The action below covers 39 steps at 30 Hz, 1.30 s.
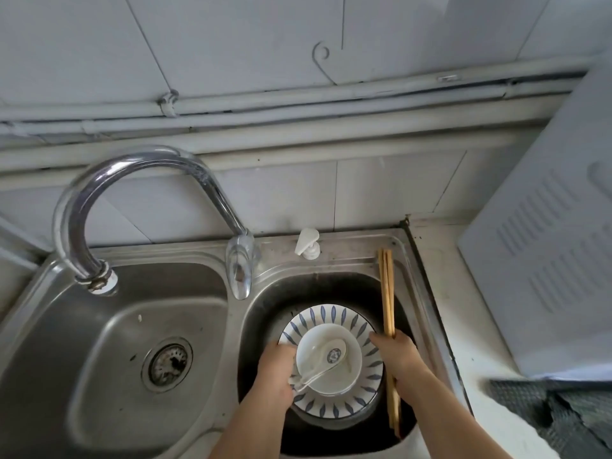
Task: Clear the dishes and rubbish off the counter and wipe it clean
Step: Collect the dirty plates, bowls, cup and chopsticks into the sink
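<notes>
- Your left hand (276, 369) grips the left edge of the plate (331, 318), with the fingers curled under it.
- Your right hand (395, 354) grips the wooden chopsticks (386, 293) and touches the right edge of the plate.
- The plate is white with blue leaves. It is down in the right basin (347, 286) of the sink. You cannot tell if it sits on the bottom.
- A white bowl (331, 382) sits on the plate, and a spoon (323, 364) lies in the bowl.
- A grey cloth (546, 412) lies on the counter (463, 309) to your right.
- The left basin (99, 342) is bigger.
- The shiny tap (132, 164) bends over the sink.
- A white soap pump (308, 243) stands at the back.
</notes>
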Tool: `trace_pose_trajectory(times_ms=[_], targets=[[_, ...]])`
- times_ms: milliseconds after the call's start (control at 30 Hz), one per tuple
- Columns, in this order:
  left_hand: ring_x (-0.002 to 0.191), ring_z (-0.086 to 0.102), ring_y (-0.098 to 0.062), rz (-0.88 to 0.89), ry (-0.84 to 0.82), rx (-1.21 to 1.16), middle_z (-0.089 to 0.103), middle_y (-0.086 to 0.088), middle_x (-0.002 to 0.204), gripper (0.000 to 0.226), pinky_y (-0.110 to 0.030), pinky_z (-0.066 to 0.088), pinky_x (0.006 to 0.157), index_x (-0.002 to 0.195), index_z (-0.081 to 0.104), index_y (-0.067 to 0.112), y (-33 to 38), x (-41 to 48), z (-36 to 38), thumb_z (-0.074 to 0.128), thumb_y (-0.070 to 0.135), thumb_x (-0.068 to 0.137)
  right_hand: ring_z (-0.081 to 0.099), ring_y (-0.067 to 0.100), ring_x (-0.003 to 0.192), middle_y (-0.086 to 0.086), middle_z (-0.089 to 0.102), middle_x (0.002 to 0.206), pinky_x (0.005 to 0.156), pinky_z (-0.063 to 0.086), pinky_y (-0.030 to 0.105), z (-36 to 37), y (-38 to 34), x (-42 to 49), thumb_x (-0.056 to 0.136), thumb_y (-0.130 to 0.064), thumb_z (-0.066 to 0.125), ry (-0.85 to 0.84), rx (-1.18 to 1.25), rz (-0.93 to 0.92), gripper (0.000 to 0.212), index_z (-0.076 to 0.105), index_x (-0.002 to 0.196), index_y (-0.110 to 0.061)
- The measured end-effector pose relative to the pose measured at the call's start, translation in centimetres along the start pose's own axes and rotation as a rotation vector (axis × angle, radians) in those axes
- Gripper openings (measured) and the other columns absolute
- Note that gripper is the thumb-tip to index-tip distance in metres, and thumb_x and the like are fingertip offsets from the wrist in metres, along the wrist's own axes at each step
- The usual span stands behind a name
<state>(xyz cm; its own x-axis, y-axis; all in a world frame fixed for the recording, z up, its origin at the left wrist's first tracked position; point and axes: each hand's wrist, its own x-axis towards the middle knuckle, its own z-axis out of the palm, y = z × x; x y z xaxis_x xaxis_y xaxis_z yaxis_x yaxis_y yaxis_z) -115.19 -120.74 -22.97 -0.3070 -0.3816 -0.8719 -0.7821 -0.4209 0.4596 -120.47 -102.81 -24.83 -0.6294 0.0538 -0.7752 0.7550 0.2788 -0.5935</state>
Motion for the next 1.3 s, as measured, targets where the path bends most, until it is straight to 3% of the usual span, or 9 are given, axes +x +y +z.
trace_pose_trajectory(times_ms=[133,300,433,567,633,800,1000,1167,1300], targets=[[0.077,0.057,-0.032,0.019,-0.007,0.016,0.062,-0.020,0.093,0.020,-0.031,0.049,0.059,0.099,0.062,0.005,-0.2,0.6,0.8,0.049,0.001,0.085,0.052,0.017,0.063,0.007,0.057,0.078,0.052,0.043,0.027,0.4,0.1,-0.2,0.090,-0.020,0.054,0.098,-0.052,-0.027,0.019,0.048,0.107,-0.013],[0.098,0.060,-0.038,0.062,0.022,0.065,0.062,-0.020,0.106,0.030,-0.046,0.053,0.088,0.111,0.060,0.008,-0.6,0.6,1.8,0.039,0.006,0.089,0.060,0.020,0.080,0.006,0.063,0.089,0.058,0.045,0.028,0.3,0.1,-0.6,0.086,-0.026,0.059,0.040,-0.085,0.003,0.028,0.055,0.109,-0.013],[0.096,0.062,-0.036,0.104,0.012,0.096,0.064,-0.018,0.104,0.031,-0.047,0.053,0.089,0.112,0.060,0.011,-0.9,0.0,1.9,0.039,0.005,0.090,0.061,0.020,0.080,0.007,0.062,0.090,0.063,0.048,0.030,0.3,-0.1,-0.9,0.090,-0.028,0.055,0.075,-0.167,-0.082,0.028,0.052,0.112,-0.011],[0.092,0.061,-0.030,0.148,0.024,0.126,0.063,-0.016,0.100,0.029,-0.041,0.054,0.082,0.112,0.059,0.012,-0.8,-0.7,1.7,0.041,0.005,0.091,0.060,0.016,0.084,0.002,0.058,0.098,0.073,0.050,0.030,0.4,-1.3,-2.0,0.096,-0.032,0.047,0.122,-0.408,-0.382,0.019,0.048,0.108,-0.017],[0.093,0.061,-0.028,0.181,0.021,0.109,0.063,-0.018,0.106,0.030,-0.041,0.053,0.084,0.115,0.059,0.009,-0.7,-0.8,1.5,0.042,0.003,0.092,0.060,0.009,0.077,-0.004,0.059,0.089,0.065,0.047,0.022,0.5,-2.0,-2.5,0.097,-0.034,0.046,0.095,-0.572,-0.503,0.014,0.047,0.103,-0.021],[0.097,0.065,-0.034,0.176,0.013,0.123,0.066,-0.019,0.105,0.025,-0.048,0.052,0.092,0.113,0.061,0.007,-0.6,-1.0,1.1,0.043,0.007,0.095,0.060,0.009,0.080,-0.006,0.060,0.093,0.070,0.050,0.020,1.8,-2.5,-2.8,0.096,-0.036,0.051,0.019,-0.887,-0.521,0.023,0.046,0.116,-0.025],[0.091,0.065,-0.034,0.211,0.005,0.068,0.071,-0.017,0.091,0.027,-0.047,0.052,0.091,0.087,0.069,0.005,-0.6,-2.3,-0.2,0.045,0.015,0.093,0.060,0.019,0.101,0.001,0.060,0.109,0.082,0.051,0.030,2.9,-0.6,-2.2,0.097,-0.032,0.045,0.045,-1.122,-0.537,0.033,0.041,0.128,-0.022],[0.075,0.050,-0.020,0.154,0.094,-0.087,0.056,-0.008,0.084,0.021,-0.031,0.037,0.060,0.076,0.054,0.017,-0.9,-2.8,-1.2,0.044,0.015,0.095,0.059,0.017,0.107,-0.004,0.059,0.115,0.094,0.045,0.032,3.6,0.3,-2.0,0.094,-0.031,0.050,0.089,-1.185,-0.632,0.041,0.037,0.132,-0.025],[0.066,0.040,-0.014,0.130,0.133,-0.147,0.044,0.000,0.074,0.030,-0.028,0.028,0.053,0.068,0.046,0.023,-0.9,-3.1,-1.3,0.043,0.015,0.097,0.043,0.020,0.127,-0.003,0.046,0.136,0.108,0.032,0.038,3.7,0.5,-2.0,0.087,-0.039,0.055,0.066,-1.266,-0.672,0.061,0.029,0.140,-0.024]])
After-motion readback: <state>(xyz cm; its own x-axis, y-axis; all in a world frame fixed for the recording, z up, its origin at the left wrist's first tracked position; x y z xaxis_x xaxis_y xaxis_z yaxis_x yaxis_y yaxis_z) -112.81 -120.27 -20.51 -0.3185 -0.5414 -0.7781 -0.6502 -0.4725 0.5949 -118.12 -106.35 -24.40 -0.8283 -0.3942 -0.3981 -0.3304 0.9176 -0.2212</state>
